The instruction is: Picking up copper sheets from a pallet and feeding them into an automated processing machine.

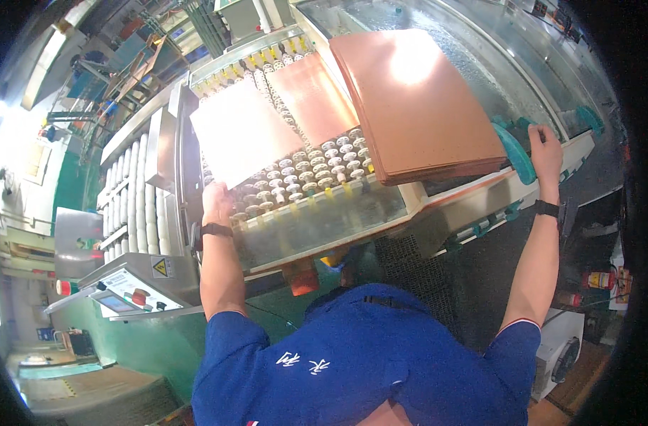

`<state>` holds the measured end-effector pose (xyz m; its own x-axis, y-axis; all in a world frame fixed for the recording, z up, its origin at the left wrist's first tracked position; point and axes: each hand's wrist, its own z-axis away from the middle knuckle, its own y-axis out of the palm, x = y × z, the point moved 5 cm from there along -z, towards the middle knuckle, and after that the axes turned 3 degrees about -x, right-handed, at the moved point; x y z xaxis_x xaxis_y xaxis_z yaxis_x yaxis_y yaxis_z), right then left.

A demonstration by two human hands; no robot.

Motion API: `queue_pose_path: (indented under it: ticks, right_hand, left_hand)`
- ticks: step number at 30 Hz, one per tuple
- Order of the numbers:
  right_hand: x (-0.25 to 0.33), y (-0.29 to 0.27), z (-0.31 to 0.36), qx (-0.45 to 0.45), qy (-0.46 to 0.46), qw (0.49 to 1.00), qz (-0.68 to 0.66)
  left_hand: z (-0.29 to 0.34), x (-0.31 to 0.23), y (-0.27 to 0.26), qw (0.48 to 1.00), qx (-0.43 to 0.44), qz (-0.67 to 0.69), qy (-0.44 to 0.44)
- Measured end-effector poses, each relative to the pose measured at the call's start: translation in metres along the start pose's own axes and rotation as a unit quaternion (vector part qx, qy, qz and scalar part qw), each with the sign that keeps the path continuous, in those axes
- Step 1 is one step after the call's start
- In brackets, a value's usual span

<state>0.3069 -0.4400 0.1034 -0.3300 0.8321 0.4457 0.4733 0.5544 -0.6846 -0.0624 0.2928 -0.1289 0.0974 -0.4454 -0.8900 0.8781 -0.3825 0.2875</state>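
My left hand (216,201) is at the near left corner of a copper sheet (242,131), its fingers closed on the edge. Glare whitens most of this sheet, which lies over the conveyor's rollers (295,177). Beside it on the rollers lies a second copper sheet (313,96). A thick stack of copper sheets (427,117) rests to the right, its top sheet shiny at the far end. My right hand (546,153) is right of the stack, near a curved teal strip (516,153). Its fingers are loosely curled with a gap to the thumb, and nothing shows between them.
A control panel with a small screen (114,303) stands at the left near a metal housing (166,149) and white rollers (128,199). The conveyor's pale front rail (324,246) runs before me. Behind the stack is a wet tank surface (473,42).
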Motion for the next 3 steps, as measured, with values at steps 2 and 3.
queue_pose_path:
  ticks: [2, 3]
  right_hand:
    - [0.005, 0.001, -0.002, 0.014, 0.01, 1.0, -0.002]
    - [0.005, -0.001, -0.002, 0.024, 0.016, 1.0, 0.004]
  left_hand:
    - [-0.016, 0.003, -0.015, 0.993, -0.074, -0.083, -0.028]
    - [-0.02, 0.006, -0.012, 0.994, -0.071, -0.082, -0.029]
